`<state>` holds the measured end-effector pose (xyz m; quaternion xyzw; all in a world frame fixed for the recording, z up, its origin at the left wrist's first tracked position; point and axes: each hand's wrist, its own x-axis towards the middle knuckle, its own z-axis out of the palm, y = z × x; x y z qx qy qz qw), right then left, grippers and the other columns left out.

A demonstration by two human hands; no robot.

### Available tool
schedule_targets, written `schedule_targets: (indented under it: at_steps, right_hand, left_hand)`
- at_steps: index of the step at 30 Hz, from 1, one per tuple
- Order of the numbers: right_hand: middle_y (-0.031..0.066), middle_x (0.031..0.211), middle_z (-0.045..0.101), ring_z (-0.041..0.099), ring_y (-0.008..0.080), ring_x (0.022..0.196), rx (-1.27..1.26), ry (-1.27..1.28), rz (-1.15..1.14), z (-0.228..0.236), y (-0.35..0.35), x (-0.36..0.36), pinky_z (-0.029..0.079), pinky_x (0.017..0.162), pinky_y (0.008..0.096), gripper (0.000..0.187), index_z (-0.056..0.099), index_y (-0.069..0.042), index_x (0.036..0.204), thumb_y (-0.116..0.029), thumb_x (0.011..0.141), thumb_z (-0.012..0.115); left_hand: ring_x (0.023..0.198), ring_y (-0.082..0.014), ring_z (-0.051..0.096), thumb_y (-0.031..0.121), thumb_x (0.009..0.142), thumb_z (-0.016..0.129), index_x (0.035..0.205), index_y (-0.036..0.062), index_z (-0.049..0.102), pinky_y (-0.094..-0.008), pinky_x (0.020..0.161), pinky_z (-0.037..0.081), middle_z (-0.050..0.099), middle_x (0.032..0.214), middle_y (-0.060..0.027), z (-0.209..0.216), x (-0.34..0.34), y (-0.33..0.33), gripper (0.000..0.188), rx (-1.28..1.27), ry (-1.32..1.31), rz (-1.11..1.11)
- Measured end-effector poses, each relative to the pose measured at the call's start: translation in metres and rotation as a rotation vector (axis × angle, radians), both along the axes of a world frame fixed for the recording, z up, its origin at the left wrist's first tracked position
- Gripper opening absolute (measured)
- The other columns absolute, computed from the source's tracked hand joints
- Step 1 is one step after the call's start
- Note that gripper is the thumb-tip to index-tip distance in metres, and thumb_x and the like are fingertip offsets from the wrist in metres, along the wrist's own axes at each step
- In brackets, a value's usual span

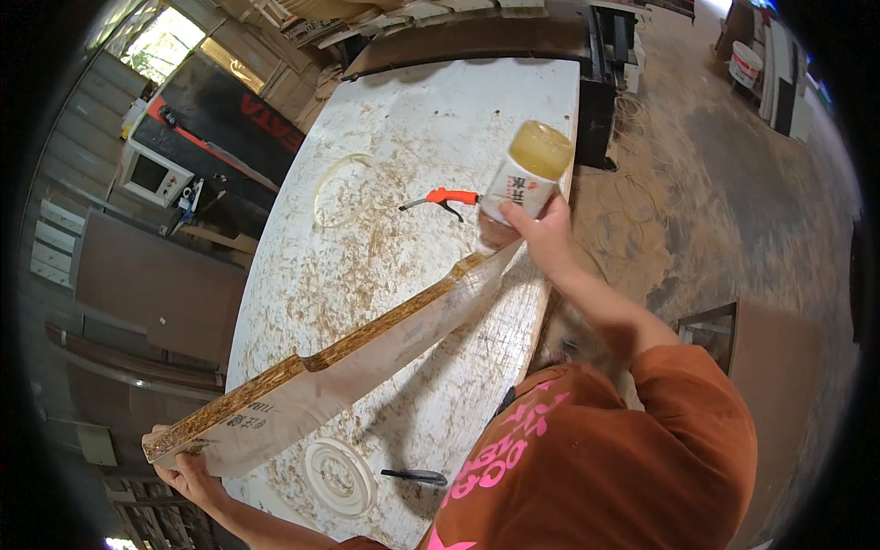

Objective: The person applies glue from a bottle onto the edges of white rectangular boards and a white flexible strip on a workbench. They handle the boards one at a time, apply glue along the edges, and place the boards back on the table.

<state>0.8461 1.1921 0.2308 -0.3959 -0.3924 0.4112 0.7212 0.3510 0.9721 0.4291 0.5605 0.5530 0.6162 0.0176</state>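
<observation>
Gripping with 2 hands, clock read on the view. Brown shirt (614, 467) at 5. Left hand (188, 472) at 8: closed in a pinch on the near end of the board (302, 394), thumb on the white face, fingers round the other side. Ring (339, 477) at 7, pale, round, lying flat on the table (440, 101), just below the board. Black tool (414, 477) at 6, just beside the ring.

Board runs from 8 up past centre toward 2, tilted, rough brown edge up, 2 steps along it. Can't tell if its underside touches the table.

Right hand (545, 238) at 2: wrapped round the bottle (522, 183), thumb across the label. Bottle at 1, by the board's far end, tilted, yellow stuff at the upper end. Can't tell if its lower end touches the board.

Air gun (449, 196) at 12, orange, partly behind the bottle. Thin pale loop (318, 197) at 10. Brown dust over the table top. Further out: monitor (154, 174) at 10, white bucket (745, 64) at 2 on the far side of the shop.
</observation>
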Motion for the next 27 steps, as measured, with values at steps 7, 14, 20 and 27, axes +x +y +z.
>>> schedule_targets:
  at_steps: [7, 14, 20, 27]
  right_hand:
    - [0.0131, 0.107, 0.061, 0.062, 0.0205, 0.097, -0.037, -0.08, -0.059, -0.003, 0.007, -0.008, 0.051, 0.086, 0.0358, 0.051, 0.047, 0.0, 0.115, -0.016, 0.076, 0.076]
    - [0.0116, 0.108, 0.061, 0.06, 0.0188, 0.098, 0.176, -0.073, -0.057, -0.026, 0.007, -0.011, 0.05, 0.085, 0.0325, 0.049, 0.047, 0.0, 0.116, -0.011, 0.077, 0.075]
    - [0.0098, 0.105, 0.061, 0.061, 0.0172, 0.093, -0.001, 0.043, -0.254, -0.036, 0.016, 0.005, 0.05, 0.082, 0.0316, 0.045, 0.05, 0.0, 0.112, -0.012, 0.077, 0.075]
    - [0.0106, 0.106, 0.062, 0.06, 0.0173, 0.097, -0.019, 0.179, -0.016, -0.012, -0.008, -0.012, 0.049, 0.085, 0.031, 0.045, 0.049, 0.0, 0.113, -0.014, 0.078, 0.075]
  left_hand:
    - [0.11, -0.0166, 0.052, 0.03, 0.09, 0.065, 0.137, 0.0057, 0.037, -0.0331, 0.092, 0.047, 0.05, 0.126, -0.0083, 0.003, 0.008, -0.005, 0.06, -0.027, 0.077, -0.033]
    - [0.108, -0.0151, 0.051, 0.033, 0.089, 0.065, 0.131, 0.0048, 0.043, -0.0307, 0.09, 0.045, 0.051, 0.123, -0.0073, 0.0, 0.009, -0.007, 0.055, 0.006, 0.06, 0.008]
    - [0.11, -0.0167, 0.053, 0.033, 0.089, 0.065, 0.134, 0.0058, 0.042, -0.0335, 0.093, 0.047, 0.052, 0.126, -0.0082, -0.002, 0.007, -0.011, 0.058, 0.009, 0.043, 0.008]
    - [0.105, -0.0153, 0.053, 0.032, 0.09, 0.064, 0.132, 0.0049, 0.042, -0.0327, 0.09, 0.047, 0.053, 0.121, -0.0068, -0.002, 0.016, -0.011, 0.055, 0.023, 0.062, 0.052]
